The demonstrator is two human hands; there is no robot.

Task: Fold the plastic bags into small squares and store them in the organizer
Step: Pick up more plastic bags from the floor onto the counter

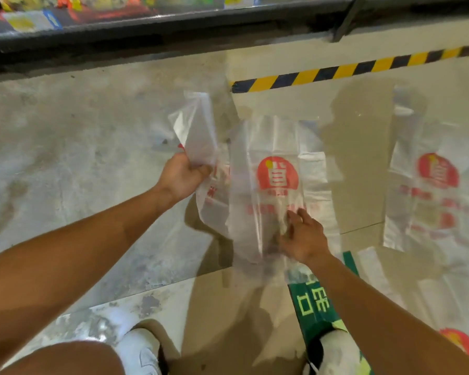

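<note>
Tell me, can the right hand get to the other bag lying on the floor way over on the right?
Probably yes. The right hand is open, resting on the middle bag, and only bare floor lies between it and the far bag. It may need a stretch or a lean.

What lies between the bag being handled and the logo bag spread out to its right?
In the head view, only bare floor separates the handled bag from the right-hand bag.
</note>
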